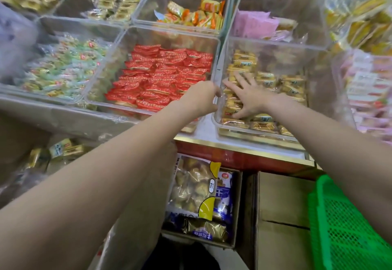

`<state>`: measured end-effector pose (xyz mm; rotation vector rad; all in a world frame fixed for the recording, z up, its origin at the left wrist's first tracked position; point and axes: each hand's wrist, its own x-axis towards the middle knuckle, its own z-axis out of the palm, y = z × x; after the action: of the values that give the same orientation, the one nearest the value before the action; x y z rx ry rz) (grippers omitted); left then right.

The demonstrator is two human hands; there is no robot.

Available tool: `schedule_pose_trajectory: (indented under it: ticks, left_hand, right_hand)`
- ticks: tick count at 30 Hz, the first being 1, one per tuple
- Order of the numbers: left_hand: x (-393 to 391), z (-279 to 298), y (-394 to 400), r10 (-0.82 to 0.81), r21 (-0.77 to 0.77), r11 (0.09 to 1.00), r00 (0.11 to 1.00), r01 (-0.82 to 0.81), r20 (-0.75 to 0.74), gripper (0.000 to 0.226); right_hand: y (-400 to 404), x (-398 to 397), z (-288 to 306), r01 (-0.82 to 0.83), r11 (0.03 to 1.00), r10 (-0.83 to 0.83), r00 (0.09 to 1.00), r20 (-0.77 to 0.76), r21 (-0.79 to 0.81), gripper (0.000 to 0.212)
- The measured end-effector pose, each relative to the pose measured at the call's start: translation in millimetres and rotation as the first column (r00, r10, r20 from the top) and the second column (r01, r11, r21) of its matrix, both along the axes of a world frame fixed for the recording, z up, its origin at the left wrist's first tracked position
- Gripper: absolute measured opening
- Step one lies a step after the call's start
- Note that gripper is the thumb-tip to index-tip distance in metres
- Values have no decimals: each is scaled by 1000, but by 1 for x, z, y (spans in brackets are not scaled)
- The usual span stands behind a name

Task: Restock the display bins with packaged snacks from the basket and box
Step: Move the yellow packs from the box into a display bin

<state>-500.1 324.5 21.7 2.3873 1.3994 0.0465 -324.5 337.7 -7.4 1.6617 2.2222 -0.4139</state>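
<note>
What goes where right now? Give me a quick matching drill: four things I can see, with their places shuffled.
Things:
1. red snack packets
2. right hand
3. green basket
4. orange snack packets

Places:
A. bottom right, below the counter
B. back centre bin
C. front centre bin
D. on yellow snack packets in the front right bin

Pairs: 1-C, 2-D, 3-A, 4-B
</note>
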Motion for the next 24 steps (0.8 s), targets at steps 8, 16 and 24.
schedule_pose_trajectory:
  ticks: [8,16,24]
  left_hand:
    - [5,3,-2,-9,8,1000,1000,9,-27,36]
    - [-63,0,-33,-42,296,953,945,-60,325,26]
    - [-239,-21,-62,229,243,906,884,-347,408,21]
  right_hand:
    - [3,-7,-11,170,972,-181,982,-59,-162,117]
    - [-33,-47,29,502,798,-233,767,-598,333,54]
    - [-61,-249,48,128,869,276,676,-683,478,29]
